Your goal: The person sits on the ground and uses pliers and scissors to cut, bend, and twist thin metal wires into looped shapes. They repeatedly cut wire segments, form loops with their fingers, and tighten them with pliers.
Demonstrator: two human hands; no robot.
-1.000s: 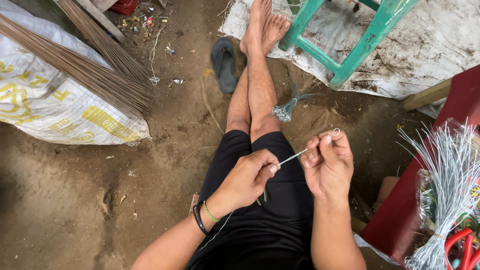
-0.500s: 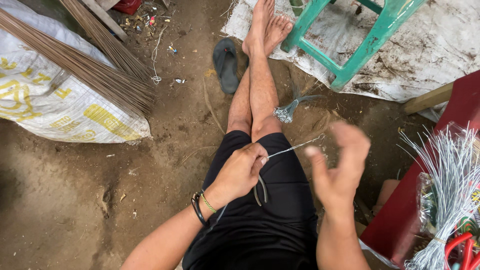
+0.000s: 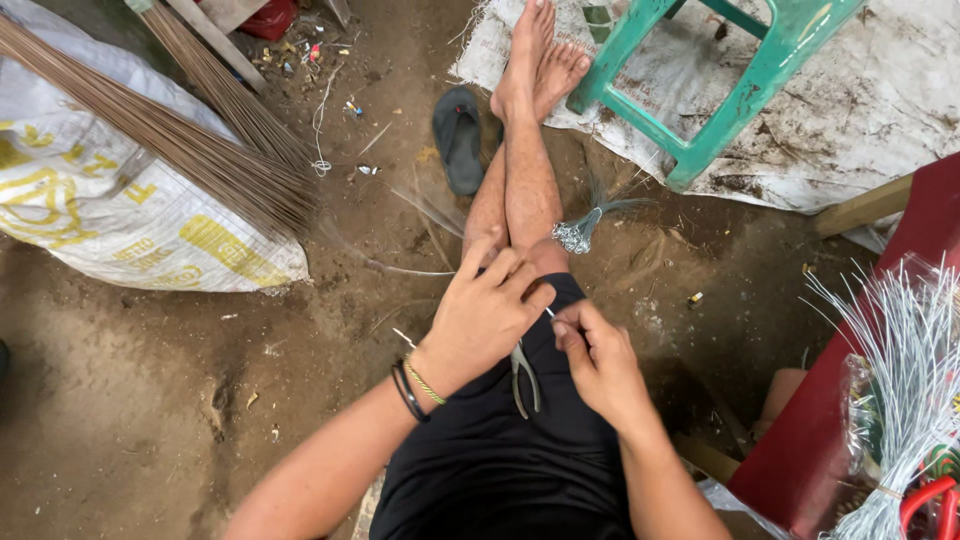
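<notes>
My left hand rests over my right thigh with fingers spread loosely, its fingertips near the knee. My right hand sits close beside it, thumb and forefinger pinched on a short piece of thin silver wire that shows between the two hands. A pair of pliers lies on my black shorts just under the left hand's heel. A small bundle of twisted wire lies on the dirt floor beside my leg.
A bundle of brown broom sticks lies over a white sack at left. A green stool stands on a dirty sheet at top right. A sandal lies by my feet. Loose silver wires fan out at right by a red surface.
The long wire stretched between my hands is gone from view; my right hand swung away, then came back close to the left. My left hand opened its fingers over the thigh.
</notes>
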